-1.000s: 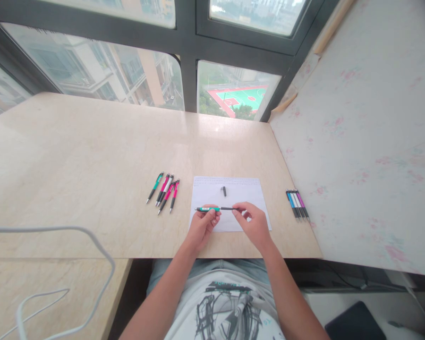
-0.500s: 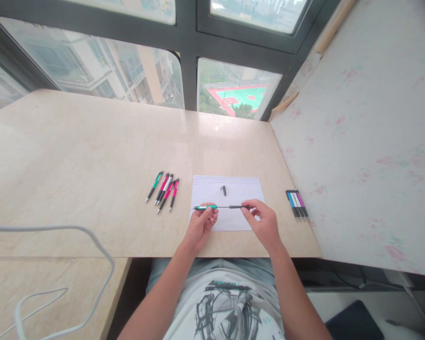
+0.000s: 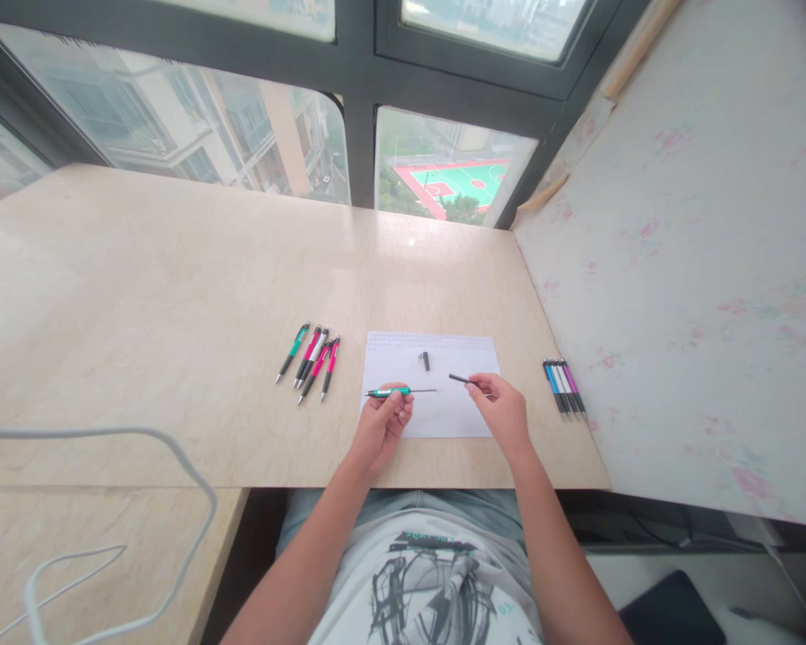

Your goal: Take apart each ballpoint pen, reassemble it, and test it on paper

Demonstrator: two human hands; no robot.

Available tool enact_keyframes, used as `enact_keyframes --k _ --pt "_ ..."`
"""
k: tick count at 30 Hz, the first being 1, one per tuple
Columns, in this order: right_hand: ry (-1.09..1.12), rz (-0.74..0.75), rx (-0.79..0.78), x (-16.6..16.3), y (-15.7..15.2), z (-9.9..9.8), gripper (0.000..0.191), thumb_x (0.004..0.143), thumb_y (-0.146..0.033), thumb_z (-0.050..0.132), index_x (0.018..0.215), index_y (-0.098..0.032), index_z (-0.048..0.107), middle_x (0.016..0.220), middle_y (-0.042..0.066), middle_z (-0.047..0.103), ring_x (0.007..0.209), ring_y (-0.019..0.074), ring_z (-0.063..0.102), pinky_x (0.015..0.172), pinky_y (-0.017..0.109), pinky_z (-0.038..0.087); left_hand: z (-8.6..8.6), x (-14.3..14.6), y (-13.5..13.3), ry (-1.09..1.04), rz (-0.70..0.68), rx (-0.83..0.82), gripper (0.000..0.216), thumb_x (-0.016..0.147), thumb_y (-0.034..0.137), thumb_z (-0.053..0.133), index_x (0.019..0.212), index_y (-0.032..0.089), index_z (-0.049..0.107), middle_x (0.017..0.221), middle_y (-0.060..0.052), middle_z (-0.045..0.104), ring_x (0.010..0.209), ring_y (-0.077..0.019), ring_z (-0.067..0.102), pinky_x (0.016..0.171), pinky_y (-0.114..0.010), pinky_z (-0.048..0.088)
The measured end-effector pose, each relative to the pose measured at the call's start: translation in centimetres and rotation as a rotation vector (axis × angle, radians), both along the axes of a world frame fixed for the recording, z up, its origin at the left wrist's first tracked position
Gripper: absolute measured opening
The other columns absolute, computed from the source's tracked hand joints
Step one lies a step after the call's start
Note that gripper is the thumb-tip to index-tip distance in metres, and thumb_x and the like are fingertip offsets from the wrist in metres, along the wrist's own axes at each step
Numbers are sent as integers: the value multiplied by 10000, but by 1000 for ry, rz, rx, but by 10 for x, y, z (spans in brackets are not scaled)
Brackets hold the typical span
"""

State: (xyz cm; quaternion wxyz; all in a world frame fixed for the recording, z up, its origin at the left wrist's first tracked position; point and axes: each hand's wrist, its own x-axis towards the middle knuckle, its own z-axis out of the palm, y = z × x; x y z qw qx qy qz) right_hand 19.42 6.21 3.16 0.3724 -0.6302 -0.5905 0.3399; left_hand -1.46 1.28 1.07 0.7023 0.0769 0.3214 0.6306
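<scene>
My left hand [image 3: 381, 428] is closed around a green pen barrel [image 3: 379, 393], held level above a white sheet of paper [image 3: 436, 423]. A thin refill [image 3: 424, 391] sticks out of the barrel's right end. Pinched between the fingers of my right hand [image 3: 501, 410] is a slim black tube [image 3: 459, 379], apart from the refill and tilted slightly up to the left. On the paper beyond both hands lies a small dark piece [image 3: 425, 362], possibly a rubber grip, with a tiny part by its upper end.
Left of the paper lie several pink, white and green pens [image 3: 317, 363]. By the wall on the right, blue, white and purple pens [image 3: 564, 388] form a row. A white cable [image 3: 175, 452] loops across the left foreground. The window [image 3: 359, 134] borders the table's far side.
My right hand has drawn the black tube rightward off the refill and tilted it. More of the refill shows bare. My left hand stays in place with the green barrel.
</scene>
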Motion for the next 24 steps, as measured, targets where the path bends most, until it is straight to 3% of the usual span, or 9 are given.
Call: enact_keyframes --k 5,9,15,20,24 --pt "-252 -22 80 -22 23 -13 196 837 -342 567 843 -199 701 801 51 728 736 200 658 734 322 478 -2 0 0 19 -14 3 239 722 246 812 894 126 698 756 -29 679 661 -60 619 657 -150 511" --pt "-442 -28 131 -42 37 -15 195 876 -312 521 812 -212 676 825 50 714 788 205 620 682 299 415 -3 0 0 30 -13 17 225 731 237 804 899 128 702 769 -31 683 679 -65 623 656 -153 510" --pt "-627 11 105 -55 36 -24 203 896 -320 528 757 -210 625 803 70 672 850 223 551 607 280 320 -1 0 0 40 -29 16 222 737 246 799 901 129 704 765 -36 687 680 -68 627 681 -162 517" --pt "-518 59 129 -50 29 -23 288 922 -337 466 712 -204 611 728 52 641 759 200 540 621 280 328 3 1 0 39 -28 8 230 725 251 808 891 130 705 757 -37 690 673 -68 627 676 -161 512" --pt "-204 105 75 -38 19 -14 371 936 -424 428 734 -194 638 693 35 643 658 177 555 616 278 382 4 2 0 43 -31 4 237 714 256 817 882 134 703 747 -34 688 671 -68 624 673 -157 503"
